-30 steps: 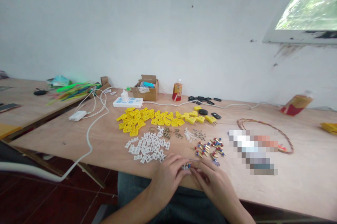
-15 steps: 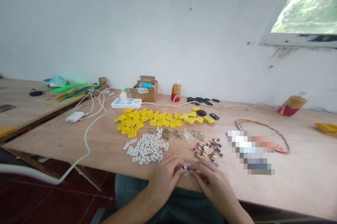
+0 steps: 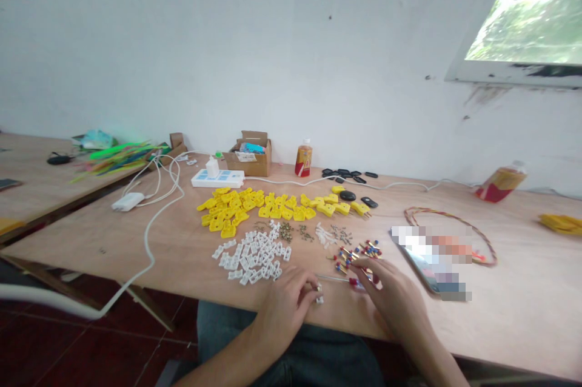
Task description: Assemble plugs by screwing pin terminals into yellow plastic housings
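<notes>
My left hand (image 3: 291, 296) is closed near the table's front edge, its thumb and fingertips pinching a small white plastic holder (image 3: 320, 299). My right hand (image 3: 393, 293) reaches over the near edge of a loose pile of brass pins with red and blue collars (image 3: 348, 256). Its fingers are bent but apart, and no held item shows between them. Under that hand lies a screwdriver (image 3: 353, 282) with a reddish clear handle, its thin shaft pointing left. A heap of white plastic holders (image 3: 254, 253) lies beyond my left hand.
Yellow plug shells (image 3: 231, 208) spread behind the white heap, with small screws (image 3: 286, 230) in front. A partly blurred phone (image 3: 421, 262) and a twisted cord (image 3: 459, 217) lie right. Farther back are a power strip (image 3: 218, 179), a cardboard box (image 3: 257, 162) and a drink bottle (image 3: 304, 158).
My right hand has left the small piece at my left fingertips and moved right to the pin pile. A blue part seen between the hands no longer shows there. My left hand stays put.
</notes>
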Demonstrator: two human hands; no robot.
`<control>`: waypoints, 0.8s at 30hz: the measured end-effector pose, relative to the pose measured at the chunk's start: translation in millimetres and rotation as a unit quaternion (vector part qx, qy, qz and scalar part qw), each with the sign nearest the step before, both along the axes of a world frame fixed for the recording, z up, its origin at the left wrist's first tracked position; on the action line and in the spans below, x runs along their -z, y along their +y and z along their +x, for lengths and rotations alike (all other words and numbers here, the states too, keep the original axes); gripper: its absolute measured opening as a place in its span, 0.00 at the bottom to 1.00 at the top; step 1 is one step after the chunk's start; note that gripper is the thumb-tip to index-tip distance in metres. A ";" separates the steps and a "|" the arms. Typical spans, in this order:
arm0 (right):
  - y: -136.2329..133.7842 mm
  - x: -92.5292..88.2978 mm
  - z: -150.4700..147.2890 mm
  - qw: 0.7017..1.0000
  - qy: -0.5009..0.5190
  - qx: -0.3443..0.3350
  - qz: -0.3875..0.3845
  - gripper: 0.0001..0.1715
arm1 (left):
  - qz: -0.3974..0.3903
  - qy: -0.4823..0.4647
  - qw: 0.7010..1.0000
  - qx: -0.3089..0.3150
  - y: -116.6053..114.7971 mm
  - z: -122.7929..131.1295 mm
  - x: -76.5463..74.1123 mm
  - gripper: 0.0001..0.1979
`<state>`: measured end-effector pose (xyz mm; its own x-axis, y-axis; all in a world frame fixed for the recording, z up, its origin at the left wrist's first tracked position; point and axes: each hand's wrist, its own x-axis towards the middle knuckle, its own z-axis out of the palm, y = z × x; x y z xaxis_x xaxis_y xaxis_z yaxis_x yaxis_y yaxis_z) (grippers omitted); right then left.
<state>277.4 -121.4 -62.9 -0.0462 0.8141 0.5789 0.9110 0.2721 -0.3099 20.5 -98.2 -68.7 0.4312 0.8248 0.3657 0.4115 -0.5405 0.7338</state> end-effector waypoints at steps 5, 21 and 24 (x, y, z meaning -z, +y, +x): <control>-5.4 -12.2 -30.1 0.991 0.075 -0.108 -0.006 0.14 | 0.010 0.000 1.000 0.005 -0.5 0.0 1.0 0.10; -14.1 5.4 -61.5 0.951 0.216 -0.183 -0.121 0.09 | 0.092 -0.028 0.995 0.038 0.0 -0.5 3.6 0.13; -14.0 6.6 -60.1 0.943 0.233 -0.201 -0.128 0.08 | 0.088 -0.026 0.995 0.039 0.2 -1.3 3.3 0.14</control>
